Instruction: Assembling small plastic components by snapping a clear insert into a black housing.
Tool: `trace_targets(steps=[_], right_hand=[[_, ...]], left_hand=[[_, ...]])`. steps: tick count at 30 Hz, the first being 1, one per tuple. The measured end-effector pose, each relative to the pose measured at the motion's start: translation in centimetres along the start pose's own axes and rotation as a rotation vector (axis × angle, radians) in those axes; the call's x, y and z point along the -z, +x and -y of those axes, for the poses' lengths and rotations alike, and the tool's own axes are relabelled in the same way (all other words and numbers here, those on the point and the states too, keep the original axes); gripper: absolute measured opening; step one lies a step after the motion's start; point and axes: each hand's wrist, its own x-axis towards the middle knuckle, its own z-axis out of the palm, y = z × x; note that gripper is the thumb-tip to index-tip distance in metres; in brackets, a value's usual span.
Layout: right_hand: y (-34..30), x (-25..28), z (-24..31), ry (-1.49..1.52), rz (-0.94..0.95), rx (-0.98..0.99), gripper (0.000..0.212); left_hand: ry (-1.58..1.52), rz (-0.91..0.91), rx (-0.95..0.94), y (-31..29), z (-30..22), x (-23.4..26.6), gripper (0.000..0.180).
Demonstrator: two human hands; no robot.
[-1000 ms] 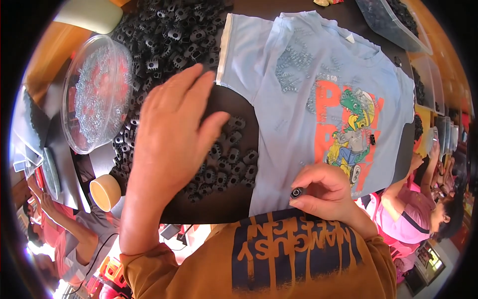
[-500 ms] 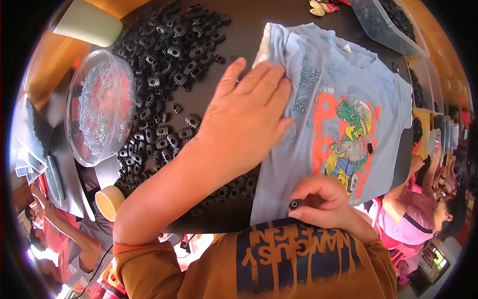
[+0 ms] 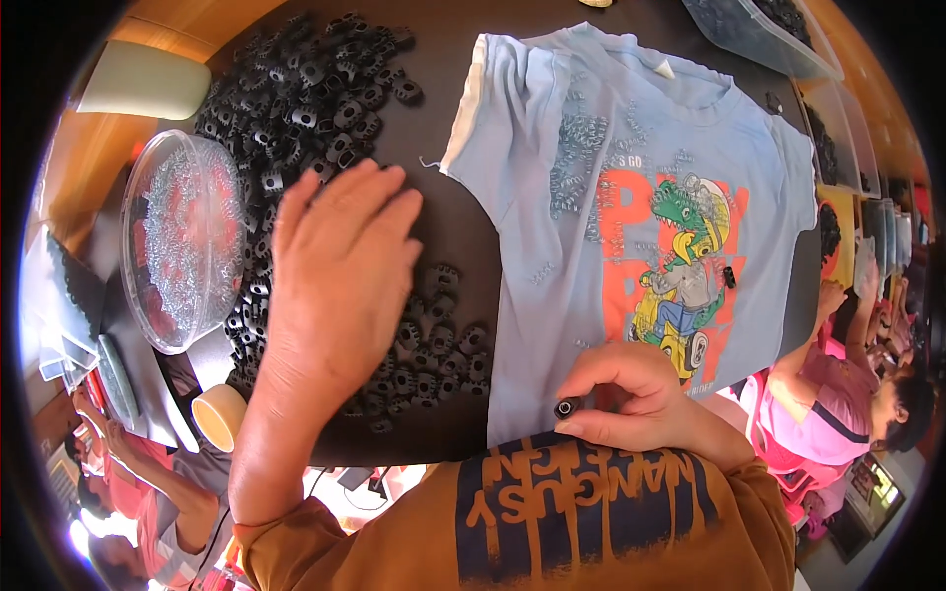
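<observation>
My left hand hovers over the heap of small black plastic clips, its fingers stretched and a little apart, with nothing seen in them. Between thumb and forefinger, my right hand pinches a small black cylindrical part with a round opening facing up. That hand rests by the lower edge of a light blue T-shirt spread on the dark table. Small metal springs lie scattered on the shirt's upper left. One black piece sits on the printed cartoon.
A clear round tub of springs stands left, near a pale green container and a cream cup. Clear bins of black parts line the far right. Other people sit at both sides.
My left hand has moved left, off the shirt and over the black clips, uncovering the springs on the shirt. My right hand keeps its pinch on the black part.
</observation>
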Motion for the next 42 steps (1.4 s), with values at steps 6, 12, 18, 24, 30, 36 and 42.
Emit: trace_targets(steps=[6,12,18,24,30,36,42], right_hand=[[0.0,-0.1,-0.3,-0.031,-0.022,0.026,0.023],[0.1,0.0,-0.1,0.014,-0.021,0.008,0.022],[-0.4,-0.3,0.2,0.061,-0.041,0.033,0.021],[-1.2,0.5,-0.5,0.229,-0.032,-0.033,0.027],[-0.7,-0.3,-0.2,0.308,-0.177,0.136,0.03],[-0.5,-0.4,-0.9,0.3,-0.247,0.228,0.02],[-0.6,-0.6,-1.2,0.34,-0.279,0.219,0.019]], left_hand=[[-0.007,-0.277,-0.019,3.8,3.3,1.3,0.02],[0.101,-0.117,-0.055,5.8,2.6,2.6,0.016],[0.108,-0.028,-0.036,3.0,1.5,2.0,0.016],[0.171,-0.086,-0.085,2.9,1.4,0.0,0.011],[0.222,-0.088,-0.199,2.3,0.4,-0.4,0.008],[0.162,-0.113,-0.234,1.3,-1.0,-0.6,0.009],[-0.883,0.043,0.201,-1.0,-5.4,1.0,0.012]])
